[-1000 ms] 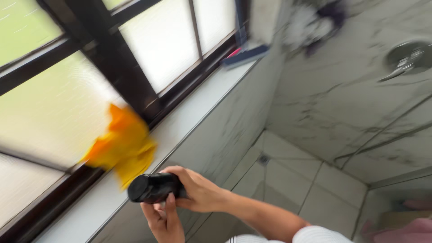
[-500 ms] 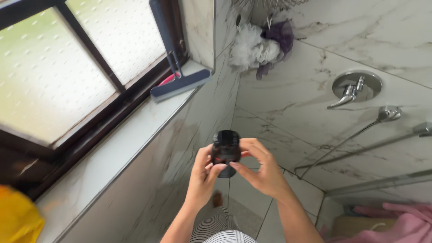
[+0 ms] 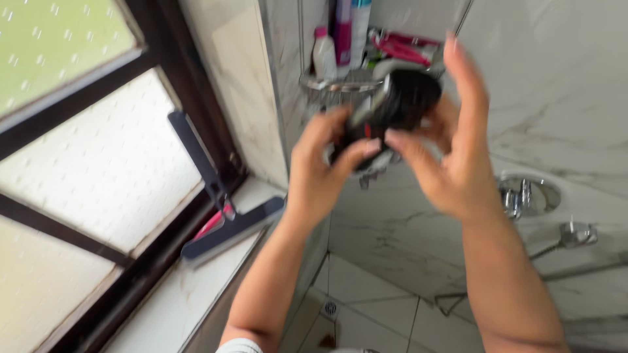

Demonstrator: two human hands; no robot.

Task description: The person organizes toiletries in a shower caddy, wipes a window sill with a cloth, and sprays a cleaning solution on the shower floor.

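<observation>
Both my hands hold one black bottle up in front of the wire shower rack.

My left hand wraps the lower part of the black bottle, fingers closed on it, while my right hand cups it from the other side with thumb touching and fingers spread, so the bottle is clamped between the two. It sits tilted, just before the wire rack in the corner. I count about three bottles standing in that rack, plus pink items too blurred to count. One squeegee lies on the window sill, and one shower valve is on the marble wall.
</observation>
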